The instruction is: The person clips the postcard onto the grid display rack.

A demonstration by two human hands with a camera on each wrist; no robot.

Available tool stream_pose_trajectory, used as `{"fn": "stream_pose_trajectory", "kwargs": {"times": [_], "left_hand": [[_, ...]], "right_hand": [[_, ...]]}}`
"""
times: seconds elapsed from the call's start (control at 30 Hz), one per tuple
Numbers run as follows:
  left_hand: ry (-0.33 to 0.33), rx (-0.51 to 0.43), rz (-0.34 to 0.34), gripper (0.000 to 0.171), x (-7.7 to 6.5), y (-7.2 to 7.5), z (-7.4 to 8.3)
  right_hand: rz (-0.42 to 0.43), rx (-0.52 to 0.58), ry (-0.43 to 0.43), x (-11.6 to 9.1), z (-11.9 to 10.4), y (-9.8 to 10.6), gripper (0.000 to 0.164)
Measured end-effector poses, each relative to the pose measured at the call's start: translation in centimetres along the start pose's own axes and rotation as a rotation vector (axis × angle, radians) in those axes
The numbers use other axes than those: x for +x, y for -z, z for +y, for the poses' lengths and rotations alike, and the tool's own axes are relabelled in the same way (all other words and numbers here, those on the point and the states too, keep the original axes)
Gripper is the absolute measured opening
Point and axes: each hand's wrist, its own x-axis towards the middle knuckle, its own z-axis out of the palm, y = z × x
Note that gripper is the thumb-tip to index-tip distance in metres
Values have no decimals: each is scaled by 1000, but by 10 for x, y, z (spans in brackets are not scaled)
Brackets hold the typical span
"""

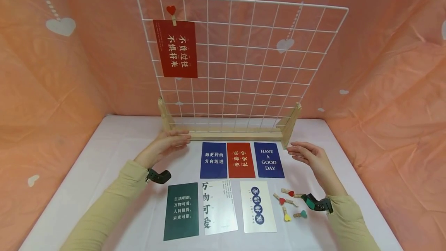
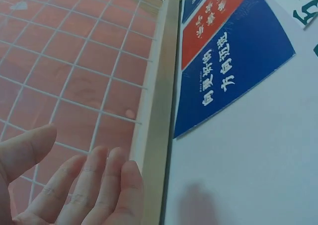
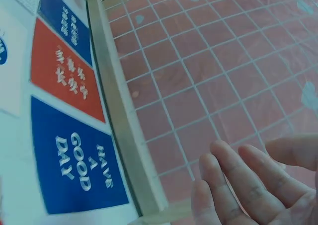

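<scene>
Beside the left end of the wooden base [image 1: 237,136] of a white wire grid stand [image 1: 230,43], my left hand [image 1: 162,148] holds nothing, its fingers extended toward the wood. My right hand [image 1: 311,160] is by the right wooden foot [image 1: 289,127], fingers loosely bent and empty; the head view does not settle whether they touch it. A red card [image 1: 179,49] hangs at the grid's upper left under a clothespin with a red heart [image 1: 171,10]. Between the hands lie a blue card [image 1: 213,169], a red card [image 1: 241,171] and a blue "HAVE A GOOD DAY" card [image 1: 269,171].
Nearer the front lie a dark green card [image 1: 181,227], a white card with dark lettering [image 1: 221,208] and a cream card with blue circles [image 1: 248,212]. Several small clothespins with hearts [image 1: 287,217] lie to their right. Pink-orange cloth [image 1: 80,69] surrounds the white tabletop [image 1: 139,227].
</scene>
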Motion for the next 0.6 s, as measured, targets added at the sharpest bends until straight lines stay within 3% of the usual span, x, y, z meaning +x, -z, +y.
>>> {"fn": "stream_pose_trajectory", "kwargs": {"times": [0.33, 0.6], "left_hand": [[17, 19, -27, 50, 4, 0, -13], [64, -22, -40, 50, 9, -7, -23]], "right_hand": [[-14, -21, -103, -16, 15, 8, 51], [-150, -73, -175, -25, 28, 16, 54]]}}
